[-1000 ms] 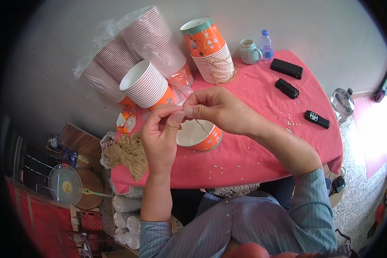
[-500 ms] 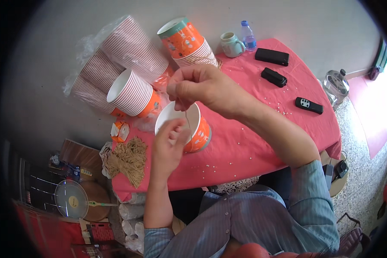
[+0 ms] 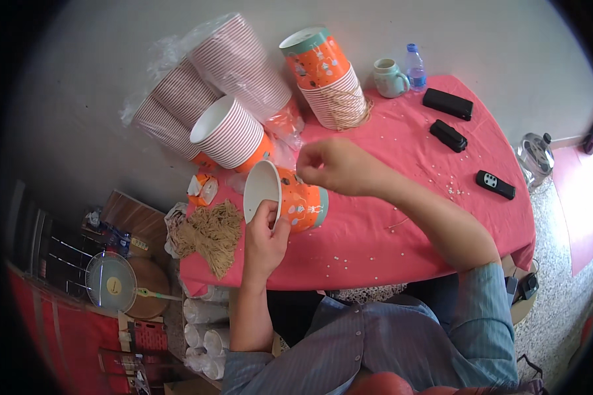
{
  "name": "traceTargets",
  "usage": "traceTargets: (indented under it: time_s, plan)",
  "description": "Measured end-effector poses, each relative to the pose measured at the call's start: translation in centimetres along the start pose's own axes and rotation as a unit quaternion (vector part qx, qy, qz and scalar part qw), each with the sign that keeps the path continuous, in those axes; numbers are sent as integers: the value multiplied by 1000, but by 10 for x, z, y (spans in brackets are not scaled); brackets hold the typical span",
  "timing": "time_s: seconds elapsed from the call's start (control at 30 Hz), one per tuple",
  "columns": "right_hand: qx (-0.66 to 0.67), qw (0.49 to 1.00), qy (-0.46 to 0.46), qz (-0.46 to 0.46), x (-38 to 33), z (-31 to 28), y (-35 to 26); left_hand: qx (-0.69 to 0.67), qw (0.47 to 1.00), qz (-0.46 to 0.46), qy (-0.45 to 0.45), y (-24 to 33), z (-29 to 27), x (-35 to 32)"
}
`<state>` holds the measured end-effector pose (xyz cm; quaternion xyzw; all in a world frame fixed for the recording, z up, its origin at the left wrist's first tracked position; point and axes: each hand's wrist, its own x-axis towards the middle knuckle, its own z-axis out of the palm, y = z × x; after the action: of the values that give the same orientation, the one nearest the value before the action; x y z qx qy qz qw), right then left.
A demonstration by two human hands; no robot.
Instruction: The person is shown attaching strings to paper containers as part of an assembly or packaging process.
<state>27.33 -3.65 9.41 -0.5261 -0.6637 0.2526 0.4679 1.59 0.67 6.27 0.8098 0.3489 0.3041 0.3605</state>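
An orange printed paper bucket (image 3: 301, 205) with a white inside and a green base band lies tilted on the table, its mouth facing left. My left hand (image 3: 266, 240) grips its near rim, fingers inside and thumb outside. Close to the bucket's upper right side, my right hand (image 3: 339, 168) is closed with fingers curled; whatever they may hold is hidden. A thin strand of string (image 3: 398, 224) shows on the cloth below my right forearm. Left of the bucket lies a bundle of tan paper strings (image 3: 214, 237).
Stacked striped buckets (image 3: 227, 135), some in clear plastic, stand at the back left. Another stack (image 3: 333, 99) has strings draped over it. A mug (image 3: 390, 79), a bottle (image 3: 415, 69), black cases (image 3: 448, 103) and a remote (image 3: 495, 184) sit on the right. Small white beads dot the pink cloth (image 3: 369, 247).
My right hand has moved from above the bucket's mouth to its right side, relative to the bucket. My left hand has taken hold of the rim, and the bucket is tipped further over.
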Motion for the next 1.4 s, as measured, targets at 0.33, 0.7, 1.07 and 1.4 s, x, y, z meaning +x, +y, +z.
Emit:
traceTargets:
  time_s: [0.33, 0.7, 1.07, 1.4]
  plan:
    - [-11, 1000, 3, -15, 1, 32, 6, -13, 999, 42, 27, -15, -8, -12]
    - [-35, 999, -14, -10, -3, 29, -4, -18, 998, 47, 29, -13, -4, -13]
    - [-32, 999, -12, -4, -3, 27, -5, -9, 997, 64, 40, -10, -4, -11]
    - [-26, 1000, -9, -2, -1, 30, 1, 7, 998, 53, 23, 0, -3, -10]
